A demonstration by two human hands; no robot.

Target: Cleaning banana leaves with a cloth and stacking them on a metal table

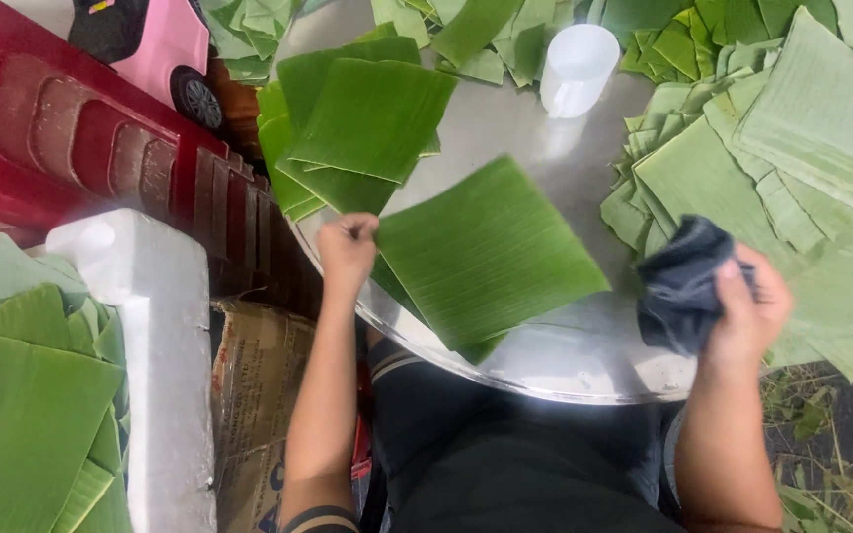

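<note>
— Where is the leaf you're working on?

— The square banana leaf lies flat on the round metal counter, right in front of me. My left hand is closed on its left corner, fingers pinched together over the edge.

— And your other hand?

— My right hand is clamped around a dark cloth, held just off the leaf's right corner, not touching it, I think; the angle makes it hard to be sure.

— What else is near?

— A stack of cut leaves sits just beyond my left hand, paler leaf pieces are heaped on the right, and a white plastic cup stands farther back.
</note>
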